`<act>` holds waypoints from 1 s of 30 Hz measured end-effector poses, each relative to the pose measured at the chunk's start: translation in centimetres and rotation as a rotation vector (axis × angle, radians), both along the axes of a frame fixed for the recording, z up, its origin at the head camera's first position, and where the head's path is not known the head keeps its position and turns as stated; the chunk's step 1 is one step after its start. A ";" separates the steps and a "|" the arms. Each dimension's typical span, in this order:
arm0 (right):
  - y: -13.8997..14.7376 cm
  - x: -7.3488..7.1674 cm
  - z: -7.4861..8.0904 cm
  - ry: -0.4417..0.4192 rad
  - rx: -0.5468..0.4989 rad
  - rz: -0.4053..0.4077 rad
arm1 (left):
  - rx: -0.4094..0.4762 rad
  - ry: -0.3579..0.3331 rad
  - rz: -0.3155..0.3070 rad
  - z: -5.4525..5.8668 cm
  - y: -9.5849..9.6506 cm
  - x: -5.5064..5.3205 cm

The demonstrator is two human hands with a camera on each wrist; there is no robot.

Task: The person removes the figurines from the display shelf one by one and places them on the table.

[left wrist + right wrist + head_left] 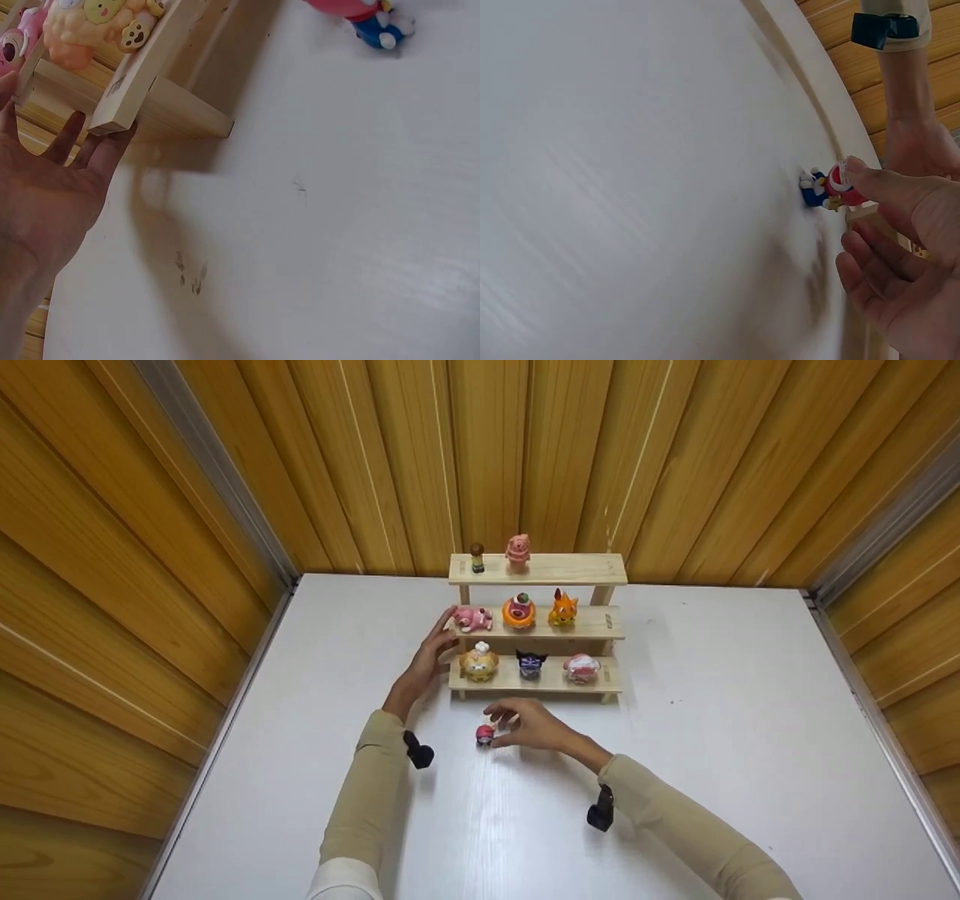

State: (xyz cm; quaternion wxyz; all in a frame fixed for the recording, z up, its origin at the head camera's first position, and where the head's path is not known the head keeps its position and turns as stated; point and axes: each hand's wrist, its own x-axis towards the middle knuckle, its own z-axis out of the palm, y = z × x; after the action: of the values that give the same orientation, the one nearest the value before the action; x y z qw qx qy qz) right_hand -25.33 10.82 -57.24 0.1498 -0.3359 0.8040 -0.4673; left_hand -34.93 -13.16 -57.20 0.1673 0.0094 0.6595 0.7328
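Note:
A small figurine with a red head and blue body is in front of the stand, its feet at or just above the table. My right hand pinches it; the right wrist view shows the thumb against its red head and the other fingers spread below. My left hand touches the left end of the three-tier wooden stand, its fingers fairly straight. In the left wrist view, fingertips of the left hand lie against the lower shelf's end.
On the bottom shelf sit a chef-hatted figure, a dark-eared figure and a pink-white one. The middle shelf holds a pink lying figure, an orange round one and an orange eared one. Two figures, one pink, stand on top.

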 end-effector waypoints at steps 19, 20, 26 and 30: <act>2.9 -1.7 8.6 0.075 -0.038 0.038 | -0.014 0.036 -0.033 -0.1 -0.3 0.1; 3.1 -2.0 9.0 0.070 -0.048 0.024 | -0.019 0.041 -0.039 -0.1 -0.3 0.1; 4.9 -3.9 10.8 -0.040 -0.133 -0.057 | -0.071 0.034 -0.061 0.5 -0.3 -0.1; 6.0 -5.2 11.9 -0.075 -0.175 -0.124 | -0.125 0.025 -0.062 1.1 -0.4 -0.3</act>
State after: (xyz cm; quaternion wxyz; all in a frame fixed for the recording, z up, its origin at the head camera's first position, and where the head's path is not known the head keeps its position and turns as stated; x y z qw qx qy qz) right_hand -30.50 16.81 -45.37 0.1205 -0.2796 0.7733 -0.5562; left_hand -35.27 -13.52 -56.09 0.1816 0.0285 0.7053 0.6846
